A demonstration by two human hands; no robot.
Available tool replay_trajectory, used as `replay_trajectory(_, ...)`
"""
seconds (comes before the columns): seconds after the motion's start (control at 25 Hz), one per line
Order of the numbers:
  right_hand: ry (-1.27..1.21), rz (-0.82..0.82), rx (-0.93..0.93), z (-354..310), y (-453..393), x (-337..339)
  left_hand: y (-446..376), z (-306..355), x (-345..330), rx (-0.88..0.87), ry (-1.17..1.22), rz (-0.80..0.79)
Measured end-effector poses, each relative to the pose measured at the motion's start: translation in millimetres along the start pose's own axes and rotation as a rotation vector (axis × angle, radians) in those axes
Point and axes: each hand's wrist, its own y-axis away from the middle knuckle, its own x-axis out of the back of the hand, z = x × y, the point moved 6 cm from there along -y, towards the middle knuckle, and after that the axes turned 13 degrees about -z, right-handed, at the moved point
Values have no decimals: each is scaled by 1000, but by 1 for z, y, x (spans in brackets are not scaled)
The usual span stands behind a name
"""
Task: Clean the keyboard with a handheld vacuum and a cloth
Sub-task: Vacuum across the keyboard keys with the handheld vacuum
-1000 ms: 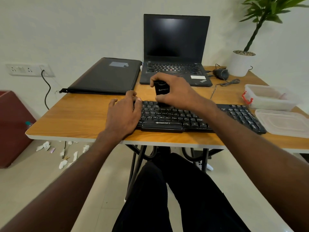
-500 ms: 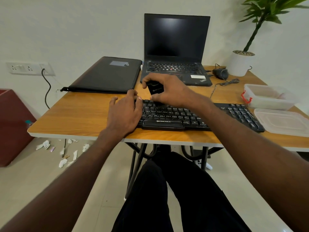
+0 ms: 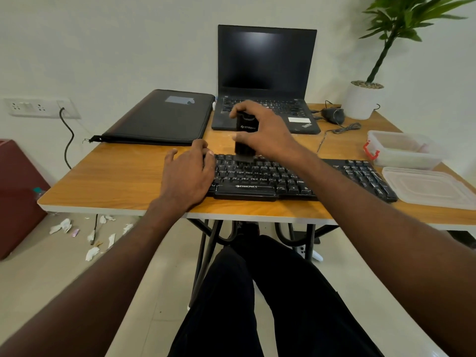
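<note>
Keyboard (image 3: 291, 176): vacuuming at top key row.
Right hand (image 3: 262, 132) grips upright handheld vacuum (image 3: 246, 136); flat, open left hand (image 3: 186, 173) braces keyboard's end. Tilting risks dislodging keycaps.

Right hand (image 3: 268, 132) raised vacuum (image 3: 246, 136) upright, shifted toward keyboard (image 3: 296, 179) back edge.

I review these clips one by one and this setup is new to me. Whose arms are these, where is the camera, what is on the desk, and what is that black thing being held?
No robot here: a person wears a camera on the head, looking down at their own arms. The right hand grips a small black handheld vacuum, upright at the back edge of the black keyboard. The left hand rests flat on the keyboard's left end. Also on the wooden desk: an open laptop, a black sleeve, a clear plastic box, its lid, a potted plant. I see no cloth.
</note>
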Motion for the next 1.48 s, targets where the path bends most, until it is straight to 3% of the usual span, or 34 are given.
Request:
replay_trajectory(0.08, -42, -14, -20, 6, 5, -2, 1, 0, 0, 0, -5, -5)
replay_trajectory(0.24, 268, 15, -183, 11, 2, 17, 1, -1, 1, 0, -13, -9)
replay_trajectory(0.4, -14, -83, -53, 12, 5, 10, 2, 0, 2, 9, -18, -8)
replay_trajectory(0.52, 180, -193, -144, 21, 6, 20, 2, 0, 1, 19, -23, -21)
replay_trajectory(0.6, 309, -177, -123, 13, 4, 23, 1, 3, 2, 22, -81, -39)
replay_trajectory(0.8, -15, -155, 97, -4, 16, 3, -3, 33, -11, -1, -154, -57)
replay_trajectory(0.92, -88, -229, 75, 10, 28, 15, 2, 43, -25, -29, -154, -44)
replay_trajectory(1.0, 12, -267, 9, 19, 29, 27, 2, 42, -25, -24, -155, -25)
replay_trajectory(1.08, 91, -239, 9, 17, 26, 29, 2, 41, -23, -13, -161, -20)
replay_trajectory(1.2, -44, -174, 111, 8, 30, 18, 3, 41, -23, -10, -179, -10)
replay_trajectory(1.28, -72, -151, 71, 18, 35, 23, 3, 41, -22, -13, -174, -3)
replay_trajectory(1.36, 54, -116, -34, 28, 33, 33, 3, 41, -22, -9, -166, 1)
replay_trajectory(1.48, 11, -51, 29, 20, 28, 25, 4, 42, -23, -14, -169, -5)
